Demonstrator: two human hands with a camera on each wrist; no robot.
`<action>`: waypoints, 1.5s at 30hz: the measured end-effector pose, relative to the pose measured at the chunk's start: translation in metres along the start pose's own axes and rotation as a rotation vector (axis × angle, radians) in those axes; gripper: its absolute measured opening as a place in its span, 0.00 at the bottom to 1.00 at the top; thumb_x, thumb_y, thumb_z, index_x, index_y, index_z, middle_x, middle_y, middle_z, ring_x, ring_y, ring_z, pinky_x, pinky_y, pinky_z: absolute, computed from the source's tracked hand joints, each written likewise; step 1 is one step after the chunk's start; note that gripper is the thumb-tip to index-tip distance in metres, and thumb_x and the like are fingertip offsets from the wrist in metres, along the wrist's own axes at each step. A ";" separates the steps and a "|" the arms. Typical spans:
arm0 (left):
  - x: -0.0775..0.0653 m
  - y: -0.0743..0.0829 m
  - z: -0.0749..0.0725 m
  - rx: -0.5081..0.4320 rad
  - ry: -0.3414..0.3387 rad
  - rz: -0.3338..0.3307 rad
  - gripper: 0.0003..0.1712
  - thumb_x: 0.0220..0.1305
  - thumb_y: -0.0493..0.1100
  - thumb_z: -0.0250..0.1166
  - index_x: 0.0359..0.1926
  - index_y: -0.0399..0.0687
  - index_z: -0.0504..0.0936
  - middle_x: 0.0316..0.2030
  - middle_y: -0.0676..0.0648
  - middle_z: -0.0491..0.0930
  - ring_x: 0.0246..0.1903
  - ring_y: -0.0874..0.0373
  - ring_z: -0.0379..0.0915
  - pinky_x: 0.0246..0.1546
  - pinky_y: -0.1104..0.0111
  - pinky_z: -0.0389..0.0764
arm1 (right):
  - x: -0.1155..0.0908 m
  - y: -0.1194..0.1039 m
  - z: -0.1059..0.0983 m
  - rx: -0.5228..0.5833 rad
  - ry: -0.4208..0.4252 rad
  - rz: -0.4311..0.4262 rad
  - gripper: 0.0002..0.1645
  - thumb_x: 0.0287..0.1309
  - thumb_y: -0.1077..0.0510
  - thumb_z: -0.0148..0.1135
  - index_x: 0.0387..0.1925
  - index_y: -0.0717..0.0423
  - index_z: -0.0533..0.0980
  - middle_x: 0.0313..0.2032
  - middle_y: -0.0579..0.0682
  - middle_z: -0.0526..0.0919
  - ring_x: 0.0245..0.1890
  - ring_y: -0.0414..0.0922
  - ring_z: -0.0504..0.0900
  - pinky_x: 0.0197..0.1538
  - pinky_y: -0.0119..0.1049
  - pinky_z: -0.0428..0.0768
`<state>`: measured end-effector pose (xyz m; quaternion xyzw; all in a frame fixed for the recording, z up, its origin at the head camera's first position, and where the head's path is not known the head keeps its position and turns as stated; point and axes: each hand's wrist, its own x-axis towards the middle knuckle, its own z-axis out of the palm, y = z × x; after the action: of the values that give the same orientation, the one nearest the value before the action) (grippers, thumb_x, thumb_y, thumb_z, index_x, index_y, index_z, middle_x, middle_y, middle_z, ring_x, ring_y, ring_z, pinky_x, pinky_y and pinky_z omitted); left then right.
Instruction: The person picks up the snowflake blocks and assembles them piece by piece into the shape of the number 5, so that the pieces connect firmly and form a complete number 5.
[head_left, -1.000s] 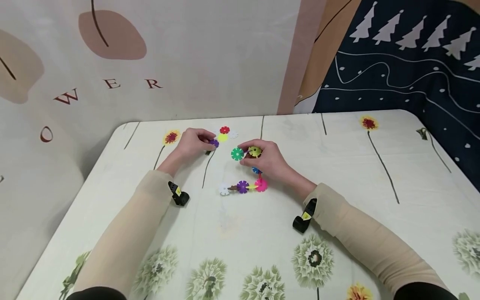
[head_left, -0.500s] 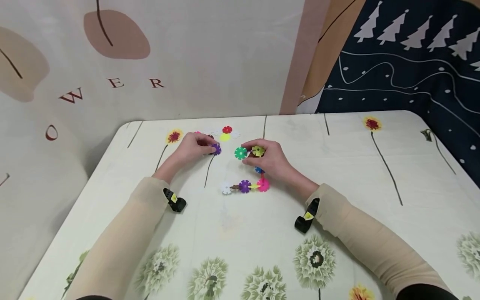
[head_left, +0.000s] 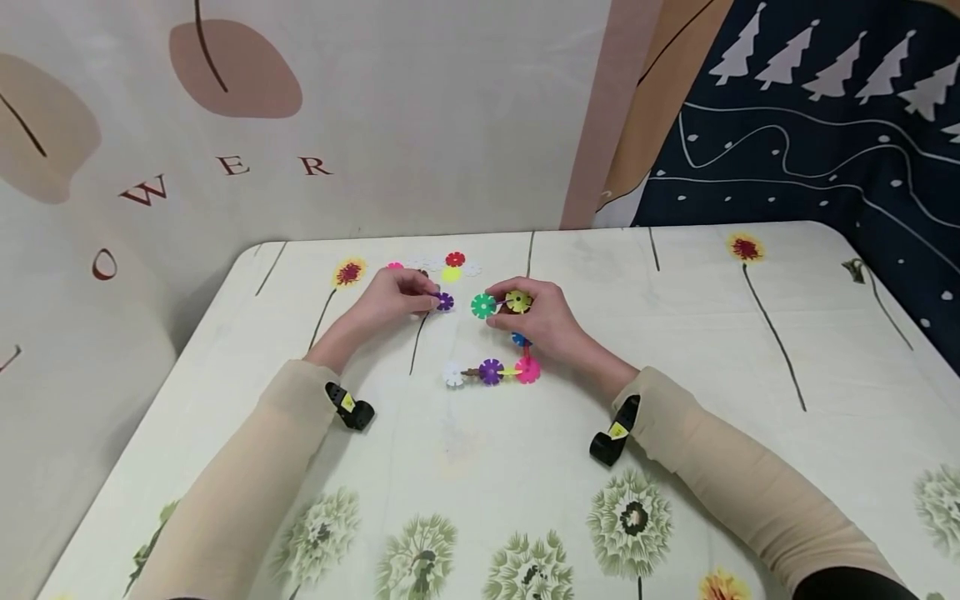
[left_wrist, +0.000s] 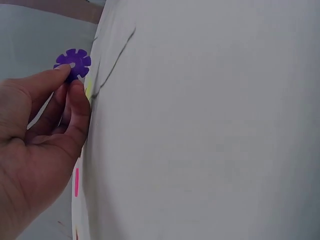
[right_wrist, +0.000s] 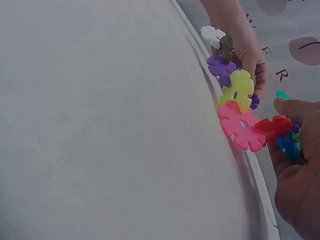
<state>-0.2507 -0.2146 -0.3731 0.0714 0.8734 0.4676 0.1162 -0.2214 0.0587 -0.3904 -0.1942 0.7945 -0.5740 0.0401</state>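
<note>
My left hand point(head_left: 381, 307) pinches a purple notched plastic disc point(head_left: 446, 302) between thumb and fingertips; in the left wrist view the purple disc point(left_wrist: 82, 61) projects past the thumb. A short gap separates it from a green disc point(head_left: 483, 306), one end of a chain of interlocked discs. My right hand point(head_left: 546, 321) grips that chain near a yellow-green disc point(head_left: 518, 302). From there it bends through blue and red discs to a pink disc point(head_left: 527, 370). Yellow, purple and brown pieces follow, ending in a white disc point(head_left: 453, 374). My right fingers partly hide the chain in the right wrist view.
Behind my left hand lie loose discs, among them a red disc point(head_left: 455, 259), a yellow disc point(head_left: 451, 273), a pink disc point(head_left: 394, 266) and some white ones. A flower-print cloth point(head_left: 450, 467) covers the table, whose far edge meets a hanging printed curtain point(head_left: 450, 117).
My left hand has brought the purple disc away from the loose discs, rightward and nearer the green disc. My right hand keeps its grip on the chain. The head view has shifted slightly.
</note>
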 end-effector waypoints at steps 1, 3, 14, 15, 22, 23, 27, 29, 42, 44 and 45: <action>0.000 0.002 0.001 -0.011 -0.007 0.009 0.09 0.68 0.34 0.69 0.48 0.36 0.84 0.43 0.41 0.82 0.40 0.52 0.78 0.40 0.71 0.83 | 0.000 0.000 0.000 -0.004 0.000 0.004 0.23 0.55 0.64 0.78 0.54 0.55 0.85 0.48 0.49 0.84 0.50 0.47 0.80 0.57 0.40 0.81; -0.002 0.005 0.003 -0.023 -0.020 0.025 0.09 0.68 0.35 0.69 0.48 0.36 0.84 0.43 0.41 0.82 0.40 0.51 0.79 0.42 0.70 0.84 | 0.000 0.000 0.000 -0.004 -0.001 0.007 0.23 0.55 0.64 0.78 0.53 0.55 0.85 0.48 0.49 0.85 0.51 0.47 0.80 0.58 0.40 0.81; -0.005 0.022 0.012 -0.133 -0.082 0.116 0.10 0.67 0.36 0.70 0.47 0.35 0.84 0.42 0.39 0.84 0.41 0.42 0.82 0.47 0.60 0.85 | -0.001 0.002 -0.002 0.002 -0.006 0.004 0.23 0.55 0.64 0.78 0.53 0.55 0.85 0.48 0.49 0.86 0.48 0.47 0.81 0.56 0.40 0.81; -0.005 0.023 0.013 -0.140 -0.088 0.125 0.10 0.67 0.36 0.70 0.47 0.35 0.84 0.42 0.39 0.84 0.41 0.42 0.82 0.48 0.60 0.85 | -0.001 0.002 -0.002 0.003 -0.007 0.006 0.23 0.55 0.64 0.78 0.54 0.55 0.84 0.49 0.49 0.86 0.48 0.47 0.81 0.56 0.40 0.81; -0.007 0.027 0.015 -0.172 -0.106 0.145 0.10 0.68 0.35 0.69 0.48 0.34 0.84 0.43 0.39 0.84 0.42 0.40 0.82 0.51 0.59 0.84 | -0.003 0.002 -0.004 0.003 -0.005 0.026 0.23 0.56 0.63 0.77 0.54 0.53 0.84 0.50 0.48 0.85 0.53 0.47 0.79 0.59 0.42 0.80; -0.007 0.027 0.015 -0.175 -0.108 0.144 0.10 0.69 0.35 0.68 0.48 0.34 0.84 0.43 0.38 0.84 0.42 0.39 0.82 0.51 0.59 0.84 | -0.003 0.002 -0.004 0.003 -0.005 0.030 0.23 0.56 0.63 0.77 0.54 0.53 0.84 0.51 0.48 0.85 0.53 0.47 0.79 0.59 0.42 0.80; -0.007 0.027 0.015 -0.187 -0.109 0.144 0.10 0.69 0.34 0.68 0.48 0.33 0.84 0.43 0.39 0.85 0.43 0.39 0.83 0.52 0.59 0.84 | -0.002 0.003 -0.004 0.002 -0.006 0.038 0.23 0.56 0.62 0.77 0.54 0.53 0.84 0.51 0.48 0.85 0.55 0.47 0.78 0.60 0.42 0.79; -0.007 0.027 0.016 -0.191 -0.105 0.145 0.10 0.69 0.33 0.68 0.48 0.33 0.84 0.43 0.39 0.85 0.43 0.39 0.83 0.52 0.59 0.84 | -0.002 0.003 -0.004 0.001 -0.008 0.036 0.23 0.56 0.63 0.78 0.54 0.54 0.85 0.51 0.48 0.86 0.54 0.47 0.79 0.59 0.42 0.80; -0.005 0.028 0.021 -0.221 -0.041 0.115 0.10 0.65 0.35 0.72 0.46 0.35 0.87 0.40 0.42 0.87 0.44 0.42 0.83 0.49 0.68 0.83 | -0.002 0.004 -0.002 -0.007 -0.006 -0.020 0.23 0.53 0.64 0.79 0.53 0.55 0.86 0.48 0.48 0.86 0.46 0.47 0.81 0.50 0.39 0.83; -0.004 0.028 0.022 -0.240 -0.040 0.118 0.10 0.65 0.34 0.72 0.46 0.34 0.87 0.40 0.42 0.87 0.44 0.42 0.83 0.49 0.67 0.83 | -0.003 0.004 -0.002 -0.016 0.002 -0.030 0.23 0.53 0.64 0.79 0.52 0.55 0.86 0.48 0.48 0.86 0.47 0.46 0.81 0.50 0.39 0.82; -0.004 0.028 0.022 -0.242 -0.040 0.120 0.10 0.65 0.34 0.72 0.46 0.34 0.87 0.40 0.42 0.87 0.43 0.43 0.83 0.48 0.67 0.83 | -0.003 0.004 -0.002 -0.020 0.007 -0.037 0.22 0.53 0.64 0.79 0.52 0.55 0.86 0.48 0.48 0.86 0.47 0.46 0.81 0.51 0.39 0.82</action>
<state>-0.2402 -0.1829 -0.3613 0.1183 0.8024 0.5739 0.1130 -0.2204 0.0620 -0.3937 -0.2071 0.7965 -0.5675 0.0249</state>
